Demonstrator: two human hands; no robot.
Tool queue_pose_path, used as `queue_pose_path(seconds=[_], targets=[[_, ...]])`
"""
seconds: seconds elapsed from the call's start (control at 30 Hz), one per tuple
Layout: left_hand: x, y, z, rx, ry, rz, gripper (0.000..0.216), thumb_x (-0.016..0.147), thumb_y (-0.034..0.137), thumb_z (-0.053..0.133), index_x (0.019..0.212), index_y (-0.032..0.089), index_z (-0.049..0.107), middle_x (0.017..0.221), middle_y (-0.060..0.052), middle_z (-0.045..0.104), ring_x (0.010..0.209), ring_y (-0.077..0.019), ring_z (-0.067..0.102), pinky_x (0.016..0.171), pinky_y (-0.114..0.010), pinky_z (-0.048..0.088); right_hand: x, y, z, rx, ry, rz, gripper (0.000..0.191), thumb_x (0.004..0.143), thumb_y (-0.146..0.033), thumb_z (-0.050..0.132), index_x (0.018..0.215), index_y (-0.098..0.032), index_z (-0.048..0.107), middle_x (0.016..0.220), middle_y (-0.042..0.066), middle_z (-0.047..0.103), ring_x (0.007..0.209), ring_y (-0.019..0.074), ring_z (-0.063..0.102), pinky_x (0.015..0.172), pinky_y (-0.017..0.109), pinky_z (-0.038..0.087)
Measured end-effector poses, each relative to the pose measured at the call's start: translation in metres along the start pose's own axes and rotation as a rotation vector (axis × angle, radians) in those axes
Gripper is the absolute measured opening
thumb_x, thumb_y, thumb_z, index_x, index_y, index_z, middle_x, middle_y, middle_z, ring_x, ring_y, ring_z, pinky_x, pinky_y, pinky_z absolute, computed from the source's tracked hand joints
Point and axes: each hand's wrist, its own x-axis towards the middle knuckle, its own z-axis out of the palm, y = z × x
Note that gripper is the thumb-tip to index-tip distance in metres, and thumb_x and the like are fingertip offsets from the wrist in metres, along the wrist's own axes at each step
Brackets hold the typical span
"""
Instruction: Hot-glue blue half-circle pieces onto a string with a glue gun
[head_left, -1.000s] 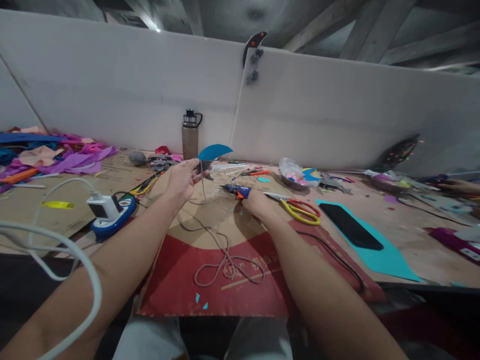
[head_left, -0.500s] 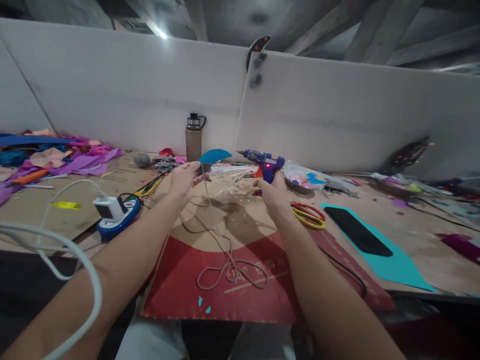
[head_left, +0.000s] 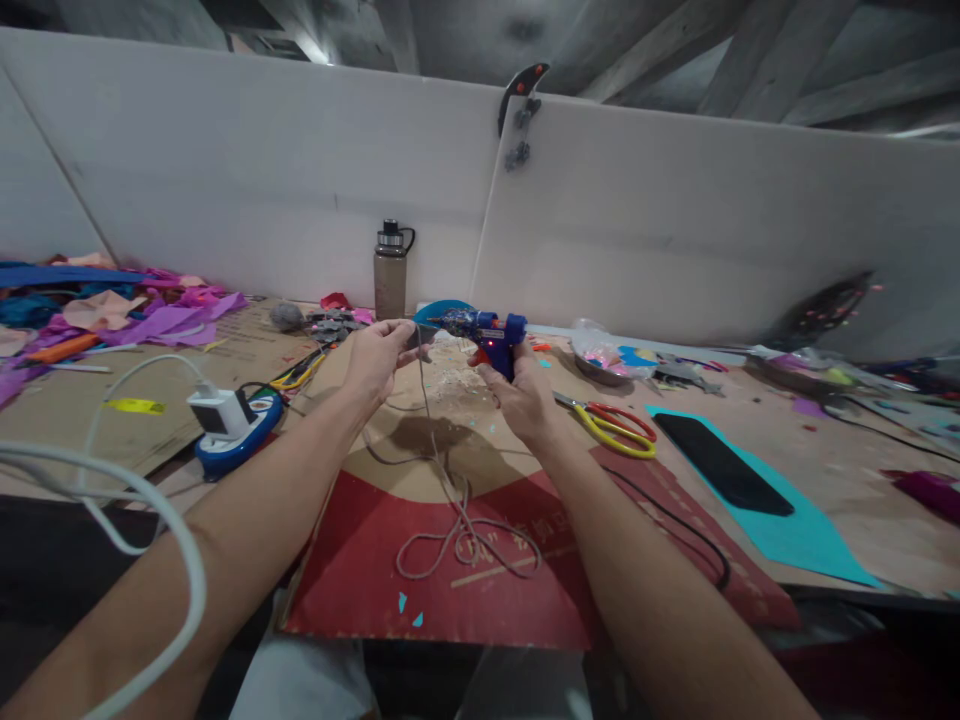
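Right hand (head_left: 521, 395) wraps the handle of the glue gun (head_left: 487, 330), hard blue plastic, nozzle pointing left. Just left of the gun, left hand (head_left: 382, 352) pinches a thin grey cord (head_left: 450, 500) against what looks like a curved teal paper piece (head_left: 442, 312). That's light, floppy stuff, best pinched at its edge, clear of the tip. The cord hangs limp below the gun onto the counter (head_left: 840, 480).
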Motion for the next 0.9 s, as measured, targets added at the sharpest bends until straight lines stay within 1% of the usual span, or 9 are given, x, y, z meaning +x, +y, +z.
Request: queue_pose_path(seconds=[0.1,0.23,0.4,0.6,0.7,0.9], targets=[[-0.0013,-0.0001,0.0008,0.012,-0.024,0.001,0.011,0.072,0.020,0.065,0.071,0.011,0.059,0.074,-0.005,0.063,0.067,-0.0137,0.064,0.067,-0.031,0.056,-0.0003,-0.0027,-0.0012,-0.079,0.001,-0.012,0.028,0.083,-0.031,0.049,0.108,-0.020,0.051,0.099,0.007,0.064,0.084,0.0183,0.058,0.079,0.035,0.046],[-0.0016,-0.0003,0.0016,0.016,-0.044,-0.013,0.010,0.072,0.019,0.065,0.075,0.011,0.059,0.076,-0.005,0.063,0.066,-0.0123,0.064,0.068,-0.031,0.056,-0.0017,-0.0029,-0.0021,-0.149,0.004,-0.053,0.033,0.083,-0.031,0.049,0.114,-0.020,0.048,0.100,0.008,0.063,0.086,0.0194,0.058,0.081,0.037,0.044],[-0.0022,-0.0005,0.0024,0.017,-0.051,-0.013,0.008,0.071,0.014,0.065,0.075,0.010,0.059,0.074,-0.003,0.062,0.067,-0.0123,0.063,0.068,-0.030,0.056,-0.0028,-0.0030,-0.0017,-0.221,0.001,-0.061,0.037,0.083,-0.030,0.047,0.118,-0.021,0.046,0.101,0.009,0.063,0.090,0.0227,0.058,0.082,0.038,0.044],[-0.0066,0.0007,0.0068,0.035,-0.032,-0.006,0.003,0.071,0.011,0.062,0.073,0.009,0.059,0.072,-0.003,0.060,0.064,-0.0106,0.061,0.065,-0.029,0.056,-0.0037,-0.0061,0.0014,-0.254,0.000,-0.108,0.037,0.083,-0.029,0.046,0.119,-0.020,0.046,0.098,0.009,0.062,0.087,0.0226,0.056,0.081,0.039,0.044],[-0.0075,0.0012,0.0079,0.054,-0.024,-0.004,0.002,0.071,0.010,0.061,0.071,0.009,0.060,0.071,-0.003,0.060,0.064,-0.0104,0.061,0.066,-0.030,0.057,-0.0038,-0.0064,0.0019,-0.289,-0.001,-0.104,0.038,0.084,-0.030,0.045,0.120,-0.020,0.046,0.098,0.010,0.062,0.088,0.0233,0.056,0.081,0.039,0.043],[-0.0058,0.0018,0.0061,0.040,-0.009,0.006,0.005,0.070,0.012,0.064,0.072,0.010,0.060,0.072,-0.003,0.059,0.065,-0.0116,0.062,0.066,-0.032,0.057,-0.0040,-0.0065,0.0005,-0.326,0.018,-0.093,0.040,0.084,-0.032,0.046,0.123,-0.022,0.045,0.098,0.010,0.062,0.088,0.0238,0.056,0.081,0.040,0.042]])
